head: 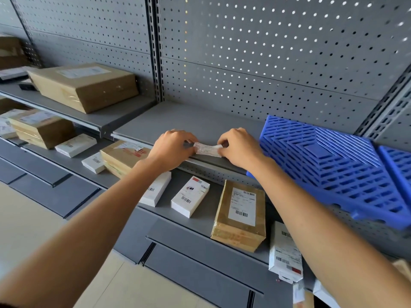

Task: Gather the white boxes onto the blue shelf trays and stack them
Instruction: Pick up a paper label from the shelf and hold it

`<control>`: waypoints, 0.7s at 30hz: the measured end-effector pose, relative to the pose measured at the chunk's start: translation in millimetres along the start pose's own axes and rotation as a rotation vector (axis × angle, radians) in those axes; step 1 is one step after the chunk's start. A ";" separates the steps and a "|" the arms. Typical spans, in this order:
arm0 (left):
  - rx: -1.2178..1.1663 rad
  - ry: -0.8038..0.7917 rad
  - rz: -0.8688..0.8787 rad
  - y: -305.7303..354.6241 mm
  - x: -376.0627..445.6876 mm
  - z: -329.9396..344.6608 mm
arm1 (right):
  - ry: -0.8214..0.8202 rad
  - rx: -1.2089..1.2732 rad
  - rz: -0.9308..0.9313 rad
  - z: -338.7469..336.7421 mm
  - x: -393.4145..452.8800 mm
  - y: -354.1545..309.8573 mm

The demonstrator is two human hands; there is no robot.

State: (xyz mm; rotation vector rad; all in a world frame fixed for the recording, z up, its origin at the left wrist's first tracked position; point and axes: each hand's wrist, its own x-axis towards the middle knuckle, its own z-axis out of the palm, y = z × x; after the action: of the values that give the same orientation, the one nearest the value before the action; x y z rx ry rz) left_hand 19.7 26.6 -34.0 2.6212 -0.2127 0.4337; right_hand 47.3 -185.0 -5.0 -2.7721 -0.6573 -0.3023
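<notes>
Grey perforated back panel (266,52) rising beyond the hands, grey metal shelving (178,121) beneath them, pale tiled floor (33,218) below left, light glinting through holes

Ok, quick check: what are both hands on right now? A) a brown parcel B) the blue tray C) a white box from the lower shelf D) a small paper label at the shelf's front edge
D: the left hand and right hand each pinch an end of the small paper label at the shelf edge; the blue tray lies beside them, bare.

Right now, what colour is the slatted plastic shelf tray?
Blue: the slatted plastic shelf tray, clearest in the head view.
</notes>
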 end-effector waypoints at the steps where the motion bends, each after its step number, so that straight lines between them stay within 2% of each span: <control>1: -0.002 0.004 0.004 0.1 -0.6 0.0 | 0.014 -0.001 0.000 1.2 -0.1 0.4; 4: -0.041 0.001 -0.007 -0.5 -1.5 0.6 | 0.045 0.027 0.012 3.6 -0.1 2.1; 8: -0.189 0.004 -0.063 -1.0 -1.8 -0.1 | 0.048 0.215 0.067 -3.1 1.1 3.2; 13: -0.311 0.138 -0.047 2.2 1.1 -7.1 | 0.067 0.456 0.134 -18.3 -2.1 4.8; 16: -0.463 0.194 -0.082 10.0 6.0 -11.6 | 0.105 0.541 0.147 -30.9 -8.8 7.5; 21: -0.680 0.142 -0.077 36.7 12.6 -16.2 | 0.178 0.632 0.153 -52.9 -28.6 20.0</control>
State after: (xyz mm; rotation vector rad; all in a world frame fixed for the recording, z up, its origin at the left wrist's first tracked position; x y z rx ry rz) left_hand 19.0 1.2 -0.5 1.9192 -0.1728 0.4263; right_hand 24.2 -230.3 32.9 -2.1451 -0.4021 -0.2508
